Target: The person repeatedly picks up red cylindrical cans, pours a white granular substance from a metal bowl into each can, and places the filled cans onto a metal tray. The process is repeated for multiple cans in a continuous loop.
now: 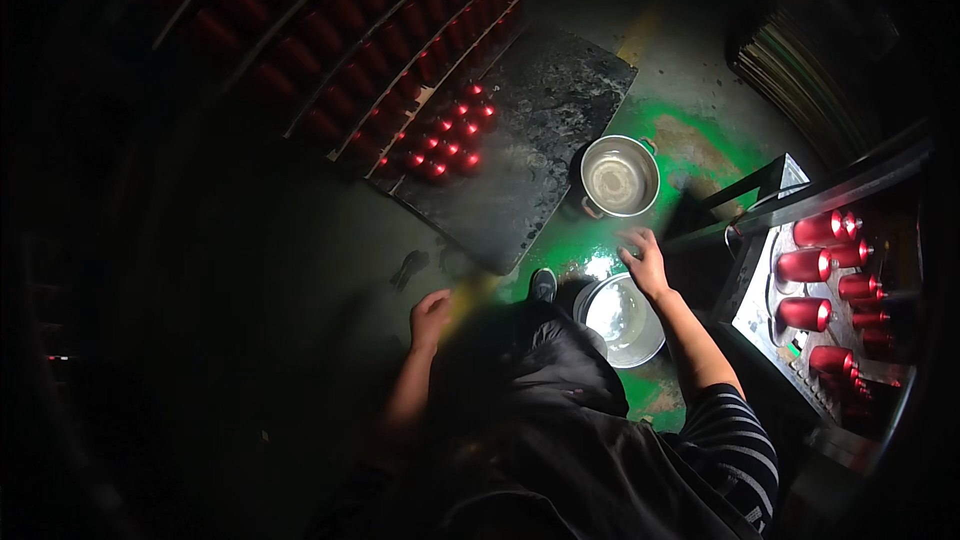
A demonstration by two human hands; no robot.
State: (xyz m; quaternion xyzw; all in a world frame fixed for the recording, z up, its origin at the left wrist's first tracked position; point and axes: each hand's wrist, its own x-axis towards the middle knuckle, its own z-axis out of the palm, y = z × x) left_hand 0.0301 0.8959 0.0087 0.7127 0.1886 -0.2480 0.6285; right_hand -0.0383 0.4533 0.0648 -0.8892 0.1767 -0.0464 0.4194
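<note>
My left hand point(430, 320) hangs in dim light left of my dark clothing, its fingers loosely curled and nothing visible in them. Farther right, my right hand point(643, 262) is held above the far rim of a metal pot point(651, 349), slightly blurred, its fingers apart and empty. Pale liquid with a bright glare seems to fill that pot beside my legs. Beyond it a second metal pot point(621, 176) with two side handles stands on the green floor; its bottom shows a pale ring. Several glossy red bottle-shaped containers point(804, 313) stand on a lit metal worktop point(757, 315) to my right.
A dark board point(555, 112) on the floor carries a cluster of red containers point(448, 148). Past it, racks point(360, 45) hold many more in rows. A metal frame bar point(817, 199) crosses above the worktop. Stacked flat sheets point(802, 82) stand at upper right. The green floor point(690, 135) shines.
</note>
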